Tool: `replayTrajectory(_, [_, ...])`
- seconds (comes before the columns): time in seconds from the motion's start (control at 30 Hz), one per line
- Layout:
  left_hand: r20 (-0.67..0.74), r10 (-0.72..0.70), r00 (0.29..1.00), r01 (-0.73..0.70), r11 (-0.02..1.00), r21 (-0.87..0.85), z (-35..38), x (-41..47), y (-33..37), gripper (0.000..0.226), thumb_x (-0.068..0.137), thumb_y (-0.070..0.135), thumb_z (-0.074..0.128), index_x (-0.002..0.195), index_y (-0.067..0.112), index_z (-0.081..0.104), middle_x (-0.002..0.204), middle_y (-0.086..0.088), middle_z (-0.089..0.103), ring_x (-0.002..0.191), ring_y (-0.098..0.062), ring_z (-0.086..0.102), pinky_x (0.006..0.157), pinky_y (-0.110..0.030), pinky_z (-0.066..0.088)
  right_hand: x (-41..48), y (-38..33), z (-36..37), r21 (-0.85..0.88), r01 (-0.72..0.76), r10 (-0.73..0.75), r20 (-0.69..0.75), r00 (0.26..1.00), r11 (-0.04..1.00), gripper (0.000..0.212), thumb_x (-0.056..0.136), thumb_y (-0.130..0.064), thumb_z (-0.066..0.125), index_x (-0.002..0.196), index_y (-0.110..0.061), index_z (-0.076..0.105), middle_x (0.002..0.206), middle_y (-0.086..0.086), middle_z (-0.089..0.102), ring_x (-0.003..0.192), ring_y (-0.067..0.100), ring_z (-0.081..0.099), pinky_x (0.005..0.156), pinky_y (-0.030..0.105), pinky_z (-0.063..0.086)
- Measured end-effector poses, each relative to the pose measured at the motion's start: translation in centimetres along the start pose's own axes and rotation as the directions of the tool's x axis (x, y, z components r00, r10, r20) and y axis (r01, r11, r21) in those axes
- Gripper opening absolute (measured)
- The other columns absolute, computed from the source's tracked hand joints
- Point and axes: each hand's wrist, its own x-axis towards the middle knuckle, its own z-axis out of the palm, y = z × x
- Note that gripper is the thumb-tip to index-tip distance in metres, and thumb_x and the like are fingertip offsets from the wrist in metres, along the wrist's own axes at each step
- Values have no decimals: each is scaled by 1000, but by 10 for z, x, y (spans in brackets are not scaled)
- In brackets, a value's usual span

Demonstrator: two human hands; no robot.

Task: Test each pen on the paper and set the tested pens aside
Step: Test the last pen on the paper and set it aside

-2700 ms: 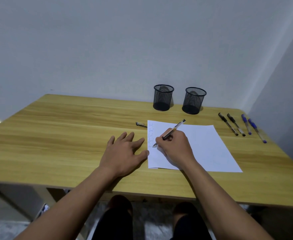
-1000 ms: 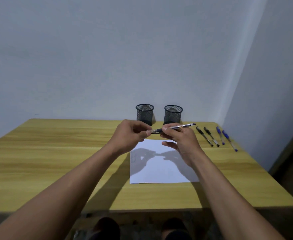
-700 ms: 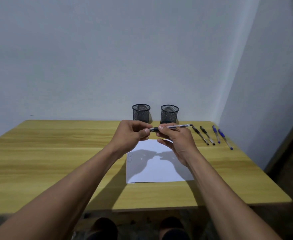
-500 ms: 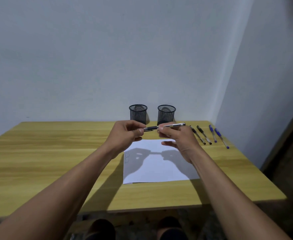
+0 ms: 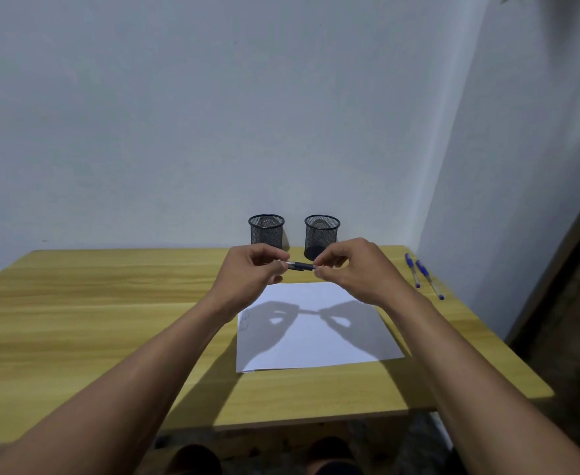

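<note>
Your left hand (image 5: 247, 274) is pinching one end of a dark pen (image 5: 301, 266) between thumb and fingertips. Your right hand (image 5: 358, 269) is pinching the other end in the same way, so both hands are grasping it at once. You are holding the pen roughly level, lifted clear of the table (image 5: 110, 303) and hanging over the far edge of the paper (image 5: 316, 347). Whether the dark stretch between your fingers is a cap or a grip is too small to tell.

The paper is lying flat on the table in front of you, catching the shadows of both hands and the pen. A few faint marks are sitting close to its left edge. Two blue pens (image 5: 412, 274) are lying side by side on the table to the right of the paper, near the table's right edge and well apart from your hands. Behind your hands, a left mesh cup (image 5: 266, 230) and a right mesh cup (image 5: 322, 233) are standing upright next to each other at the table's far edge, by the wall (image 5: 213, 114).
</note>
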Motion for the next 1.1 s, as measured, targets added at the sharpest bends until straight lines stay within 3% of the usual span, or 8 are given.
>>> replayTrajectory(0.2, [-13,18,1000,-14,977,211,7,7,-10,17,83,22,74,100,18,75,88,3,76,81,-10,69,83,-34,58,-8,7,-9,-47,-26,25,-28,999,999,10,86,-26,74,81,-36,74,81,-9,72,81,14,67,76,34,53])
replayTrajectory(0.33, [9,132,991,-124,902,413,35,8,-6,23,86,32,70,106,20,74,93,10,74,86,1,67,78,-16,48,-26,31,-32,-89,-100,94,-77,993,991,11,87,-25,72,82,-34,75,80,-11,72,81,11,65,78,34,53])
replayTrajectory(0.47, [111,186,976,-216,854,473,89,11,-5,30,89,31,66,114,15,72,104,3,74,91,-7,67,82,-20,45,-55,65,-59,-127,-193,178,-121,977,973,6,87,-27,74,89,-32,78,82,-9,71,86,16,65,83,34,51])
replayTrajectory(0.6, [159,208,965,-259,851,457,145,12,-4,29,92,20,59,118,13,70,112,0,73,97,-11,65,87,-20,44,-80,99,-83,-143,-276,248,-188,950,950,6,86,-30,75,85,-35,75,82,-11,71,85,15,64,78,31,51])
replayTrajectory(0.77, [225,174,959,-263,846,464,189,15,-8,33,91,13,55,121,12,68,117,-4,71,105,-17,65,92,-23,45,-99,129,-107,-158,-331,282,-271,921,930,5,86,-29,74,89,-30,78,74,-16,66,73,5,57,69,25,39])
replayTrajectory(0.9, [286,132,949,-282,763,582,200,34,-17,40,88,22,60,126,13,65,123,-6,69,114,-23,63,99,-34,48,-100,144,-112,-172,-379,320,-295,900,909,6,87,-30,72,90,-29,77,80,-14,68,82,11,61,70,29,44])
replayTrajectory(1.0, [307,64,950,-268,673,689,206,51,-24,44,91,27,58,133,13,60,134,-9,62,125,-29,55,102,-36,44,-94,152,-108,-165,-411,356,-284,890,896,6,89,-30,71,90,-29,77,85,-9,70,86,17,65,74,32,51])
replayTrajectory(1.1, [327,28,944,-278,598,752,214,69,-29,43,92,21,51,133,12,59,136,-13,59,126,-33,53,100,-37,45,-84,158,-97,-185,-415,367,-247,897,891,10,93,-29,68,94,-26,78,93,-6,71,88,18,64,73,31,46])
